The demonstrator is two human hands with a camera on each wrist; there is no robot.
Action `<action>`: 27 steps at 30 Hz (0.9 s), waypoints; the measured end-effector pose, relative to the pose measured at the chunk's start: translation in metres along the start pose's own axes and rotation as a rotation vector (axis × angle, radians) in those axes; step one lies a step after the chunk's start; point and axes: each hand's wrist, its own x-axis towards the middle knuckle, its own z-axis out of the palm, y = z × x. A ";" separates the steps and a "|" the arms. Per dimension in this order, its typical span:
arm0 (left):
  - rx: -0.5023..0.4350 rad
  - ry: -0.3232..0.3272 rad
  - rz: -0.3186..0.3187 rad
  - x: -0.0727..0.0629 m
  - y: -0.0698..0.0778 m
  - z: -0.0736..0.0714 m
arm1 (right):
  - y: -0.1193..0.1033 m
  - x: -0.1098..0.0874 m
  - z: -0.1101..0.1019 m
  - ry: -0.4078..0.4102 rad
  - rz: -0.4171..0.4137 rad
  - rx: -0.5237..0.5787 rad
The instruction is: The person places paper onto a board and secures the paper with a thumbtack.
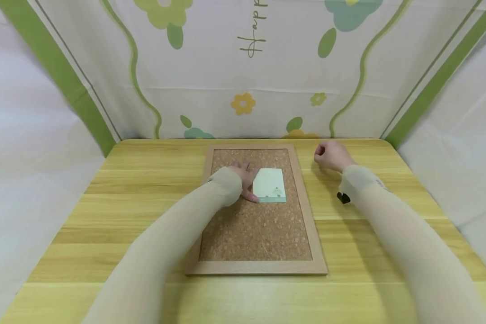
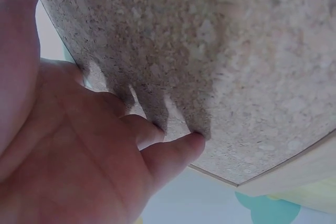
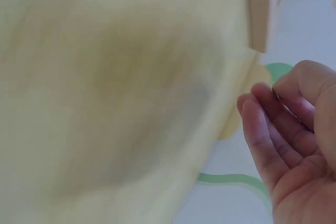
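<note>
A pale note sheet (image 1: pixel 270 183), printed with a small tree and a blue-green strip along its lower edge, lies on the upper part of a wood-framed cork board (image 1: pixel 259 234). My left hand (image 1: pixel 245 177) rests on the cork with fingers spread, thumb and forefinger at the sheet's left edge. In the left wrist view its fingertips (image 2: pixel 197 141) touch the cork. Beyond the board's right side, my right hand (image 1: pixel 333 155) is held over the table, thumb and fingers brought together. A thin dark edge (image 3: pixel 275 94) shows at that pinch; I cannot tell what it is.
The board lies on a yellow wood-plank table (image 1: pixel 146 180). A white cloth printed with flowers (image 1: pixel 243 103) rises behind the table's far edge, with pale cloth at both sides. A small black device (image 1: pixel 343 198) sits at the right wrist.
</note>
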 end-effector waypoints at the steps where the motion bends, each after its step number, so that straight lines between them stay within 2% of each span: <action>1: -0.001 0.001 -0.004 0.001 0.000 0.000 | -0.003 -0.001 -0.003 0.008 -0.018 0.001; 6: -0.009 0.011 -0.005 0.000 0.000 0.001 | -0.018 -0.007 -0.016 0.009 -0.066 0.006; 11: -0.005 0.008 -0.006 -0.002 0.001 0.002 | -0.035 -0.012 -0.023 -0.049 -0.074 -0.009; 15: -0.018 -0.004 -0.016 -0.002 0.001 0.002 | -0.049 -0.015 -0.025 -0.087 -0.080 -0.033; 21: -0.020 -0.001 -0.002 -0.002 0.000 0.001 | -0.072 -0.016 -0.025 -0.160 -0.108 -0.005; 23: -0.018 -0.005 -0.001 0.004 -0.002 0.003 | -0.080 -0.016 -0.025 -0.183 -0.117 -0.001; 27: -0.028 0.000 -0.005 0.005 -0.001 0.002 | -0.092 -0.016 -0.024 -0.212 -0.135 0.005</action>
